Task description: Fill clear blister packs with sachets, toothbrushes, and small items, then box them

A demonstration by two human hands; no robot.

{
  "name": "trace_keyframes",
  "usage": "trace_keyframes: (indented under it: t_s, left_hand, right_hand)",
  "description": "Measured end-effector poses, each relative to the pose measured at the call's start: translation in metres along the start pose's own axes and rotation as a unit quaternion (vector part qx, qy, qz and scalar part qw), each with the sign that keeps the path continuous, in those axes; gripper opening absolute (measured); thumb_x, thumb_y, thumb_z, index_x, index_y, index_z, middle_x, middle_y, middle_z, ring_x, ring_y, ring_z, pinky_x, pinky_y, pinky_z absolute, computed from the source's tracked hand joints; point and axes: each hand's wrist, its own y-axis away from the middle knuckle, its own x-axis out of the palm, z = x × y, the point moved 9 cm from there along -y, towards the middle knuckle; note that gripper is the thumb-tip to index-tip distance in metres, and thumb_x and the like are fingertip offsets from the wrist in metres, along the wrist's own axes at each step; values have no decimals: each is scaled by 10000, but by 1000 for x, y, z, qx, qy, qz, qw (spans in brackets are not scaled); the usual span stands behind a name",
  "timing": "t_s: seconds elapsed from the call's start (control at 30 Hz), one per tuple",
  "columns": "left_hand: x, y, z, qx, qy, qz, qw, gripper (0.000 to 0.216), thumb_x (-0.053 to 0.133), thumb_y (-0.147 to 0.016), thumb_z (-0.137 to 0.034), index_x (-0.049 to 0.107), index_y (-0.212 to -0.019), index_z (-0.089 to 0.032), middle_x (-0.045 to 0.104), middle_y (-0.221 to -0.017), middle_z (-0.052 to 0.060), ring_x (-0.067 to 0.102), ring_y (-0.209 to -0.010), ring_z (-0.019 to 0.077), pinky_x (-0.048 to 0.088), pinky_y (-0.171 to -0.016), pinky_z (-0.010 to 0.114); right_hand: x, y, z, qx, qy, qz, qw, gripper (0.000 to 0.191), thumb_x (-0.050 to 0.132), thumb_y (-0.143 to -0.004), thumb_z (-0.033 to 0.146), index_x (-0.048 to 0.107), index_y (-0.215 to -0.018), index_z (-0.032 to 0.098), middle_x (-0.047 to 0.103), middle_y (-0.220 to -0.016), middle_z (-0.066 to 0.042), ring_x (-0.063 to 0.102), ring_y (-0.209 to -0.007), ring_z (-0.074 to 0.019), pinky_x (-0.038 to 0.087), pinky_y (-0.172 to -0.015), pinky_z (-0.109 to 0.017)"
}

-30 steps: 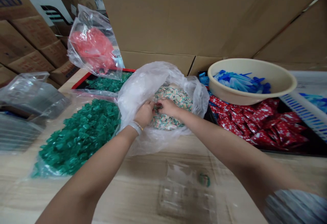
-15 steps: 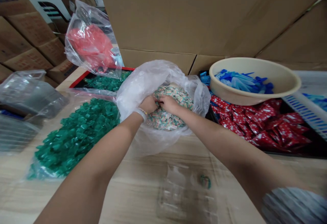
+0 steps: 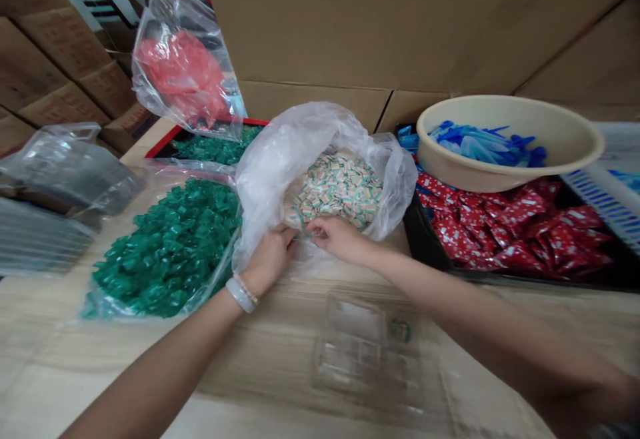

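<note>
My left hand (image 3: 273,255), with a white band and a beaded bracelet at its wrist, is at the near edge of a white plastic bag (image 3: 270,172). Its fingers are closed. Close beside it, my right hand (image 3: 337,235) is pinched at the same edge. Whatever lies between the fingertips is too small to make out. Many small printed pieces (image 3: 340,189), white, green and orange, fill the open bag beyond the hands. Nearer me lies a clear compartment tray (image 3: 350,359), with a small green-and-orange piece (image 3: 400,329) in its far right part.
Left of the bag, green plastic pieces (image 3: 170,245) lie on a clear bag, with clear containers (image 3: 70,172) farther left. A beige basin (image 3: 505,175) of blue items stands at the right, above red packets (image 3: 525,225) in a black tray. Cardboard (image 3: 375,19) walls the back.
Both hands have drawn back toward me, from among the pieces to the near edge of the bag. The camera view has shifted slightly.
</note>
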Motion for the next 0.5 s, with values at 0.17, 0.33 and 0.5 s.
trace_keyframes:
  t_s: [0.17,0.33,0.5]
  left_hand:
    - [2,5,2,44,66,-59,995,298,472,-769,-115,569,-1049,-143,579,-1016,90,551,-909,171,444,-829,298]
    - [-4,5,-1,71,99,-77,990,286,473,-773,-113,578,-1037,-148,589,-1033,89,550,-939,178,442,-857,326]
    - [-2,4,1,66,119,-84,987,271,430,-802,-119,599,-1013,-127,602,-1042,107,553,-957,185,427,-883,334]
  right_hand:
    - [20,7,5,-12,49,-56,997,186,582,-707,160,619,-889,156,598,-850,-50,519,-802,-150,385,-714,-250]
    - [19,9,4,-17,53,-83,995,227,564,-724,146,590,-949,157,597,-876,-49,516,-834,-156,386,-742,-259]
    - [16,9,6,8,144,-90,985,187,546,-761,215,594,-934,163,590,-879,-67,517,-836,-183,382,-739,-284]
